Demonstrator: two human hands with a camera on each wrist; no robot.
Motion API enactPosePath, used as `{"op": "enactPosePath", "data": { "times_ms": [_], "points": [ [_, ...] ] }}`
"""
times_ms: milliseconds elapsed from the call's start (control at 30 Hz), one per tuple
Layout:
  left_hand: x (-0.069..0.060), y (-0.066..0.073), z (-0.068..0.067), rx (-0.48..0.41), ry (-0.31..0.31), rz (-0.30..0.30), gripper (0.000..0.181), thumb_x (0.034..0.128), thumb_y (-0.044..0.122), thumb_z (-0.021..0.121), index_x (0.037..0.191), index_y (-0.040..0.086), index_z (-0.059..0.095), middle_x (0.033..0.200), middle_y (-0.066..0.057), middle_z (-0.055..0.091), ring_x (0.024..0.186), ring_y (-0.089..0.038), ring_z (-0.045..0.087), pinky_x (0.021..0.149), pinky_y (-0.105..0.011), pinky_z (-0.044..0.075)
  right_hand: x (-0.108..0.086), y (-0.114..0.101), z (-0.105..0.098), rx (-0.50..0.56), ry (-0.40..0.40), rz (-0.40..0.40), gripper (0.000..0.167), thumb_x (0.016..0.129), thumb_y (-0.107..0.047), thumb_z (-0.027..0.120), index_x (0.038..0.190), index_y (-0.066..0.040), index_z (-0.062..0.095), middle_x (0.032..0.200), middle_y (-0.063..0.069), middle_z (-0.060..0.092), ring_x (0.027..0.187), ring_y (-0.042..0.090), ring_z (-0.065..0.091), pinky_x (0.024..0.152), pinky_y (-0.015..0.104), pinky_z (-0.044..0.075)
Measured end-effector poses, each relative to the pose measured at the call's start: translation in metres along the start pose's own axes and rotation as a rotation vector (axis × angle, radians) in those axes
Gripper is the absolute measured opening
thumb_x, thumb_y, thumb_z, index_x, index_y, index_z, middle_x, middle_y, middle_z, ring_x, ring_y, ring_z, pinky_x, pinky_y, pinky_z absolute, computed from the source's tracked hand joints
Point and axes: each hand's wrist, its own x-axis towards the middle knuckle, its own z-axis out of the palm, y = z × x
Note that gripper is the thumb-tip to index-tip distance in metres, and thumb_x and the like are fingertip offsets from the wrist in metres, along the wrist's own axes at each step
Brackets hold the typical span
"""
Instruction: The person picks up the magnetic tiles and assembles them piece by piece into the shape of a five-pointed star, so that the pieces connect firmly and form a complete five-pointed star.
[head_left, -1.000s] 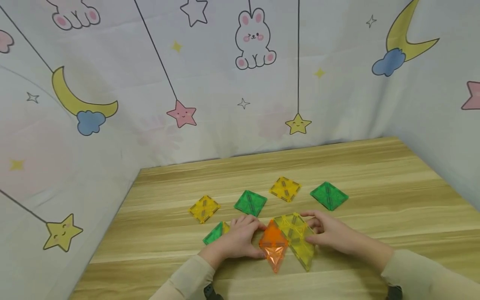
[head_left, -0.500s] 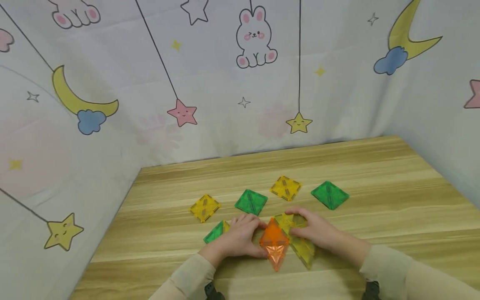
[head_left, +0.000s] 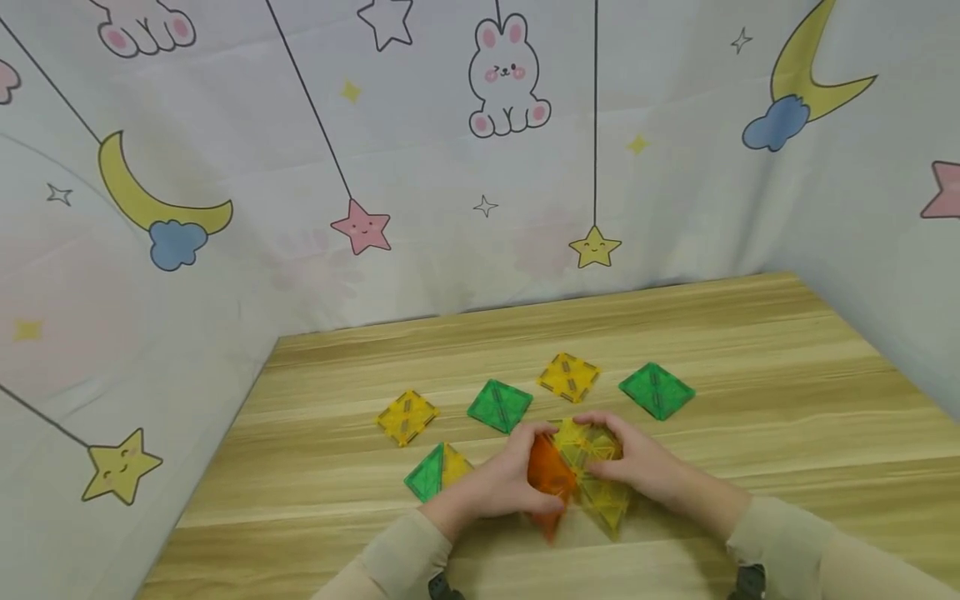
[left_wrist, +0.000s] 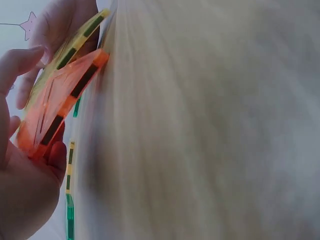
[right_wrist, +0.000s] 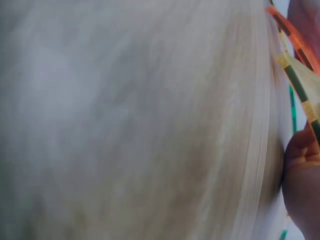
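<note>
Orange translucent magnetic tiles, two triangles forming a diamond, are gripped at the left by my left hand. Its thumb lies over them, with fingers curled underneath in the left wrist view. Touching their right side are yellow magnetic tiles, several triangles joined together. My right hand holds these from the right, thumb on top. Both colours tilt up from the table in the left wrist view, the orange tile in front of the yellow one. The far edges are partly hidden by fingers.
Behind the hands on the wooden table lie a yellow diamond, a green diamond, another yellow diamond and another green diamond. A half-green, half-yellow diamond lies left of my left hand. A patterned curtain stands behind.
My right hand has shifted left over the yellow tiles and taken hold of them. My left hand has moved right, its thumb now over the orange tiles, uncovering more of the green-yellow diamond.
</note>
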Motion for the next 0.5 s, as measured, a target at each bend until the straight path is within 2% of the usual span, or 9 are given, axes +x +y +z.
{"op": "enactPosePath", "data": {
  "times_ms": [133, 267, 500],
  "points": [
    [0.0013, 0.0004, 0.0042, -0.069, 0.029, 0.006, 0.082, 0.0733, 0.021, 0.077, 0.138, 0.019, 0.028, 0.130, -0.005, 0.031, 0.105, -0.013, 0.045, 0.091, -0.027, 0.037, -0.0016, -0.0001, 0.0014, 0.095, -0.046, -0.015, 0.066, 0.077, -0.005, 0.066, 0.136, -0.011, 0.038, 0.134, 0.016, 0.042, 0.115, 0.029, 0.044, 0.091, 0.034, 0.040],
    [0.0018, -0.0006, 0.0045, -0.113, 0.039, 0.024, 0.084, 0.0713, 0.017, 0.076, 0.138, 0.019, 0.026, 0.130, -0.004, 0.032, 0.107, -0.013, 0.045, 0.093, -0.026, 0.035, -0.0024, 0.0002, 0.0036, 0.158, -0.068, -0.039, 0.069, 0.075, -0.001, 0.062, 0.137, -0.009, 0.034, 0.133, 0.020, 0.039, 0.110, 0.029, 0.045, 0.085, 0.031, 0.044],
    [0.0026, 0.0005, 0.0055, -0.171, 0.057, 0.025, 0.081, 0.0704, 0.013, 0.074, 0.135, 0.021, 0.026, 0.123, -0.004, 0.040, 0.103, -0.012, 0.048, 0.089, -0.026, 0.038, -0.0040, 0.0003, 0.0072, 0.159, -0.097, -0.084, 0.074, 0.073, -0.003, 0.061, 0.138, -0.010, 0.026, 0.134, 0.020, 0.033, 0.114, 0.030, 0.041, 0.090, 0.030, 0.040]
  ]
}}
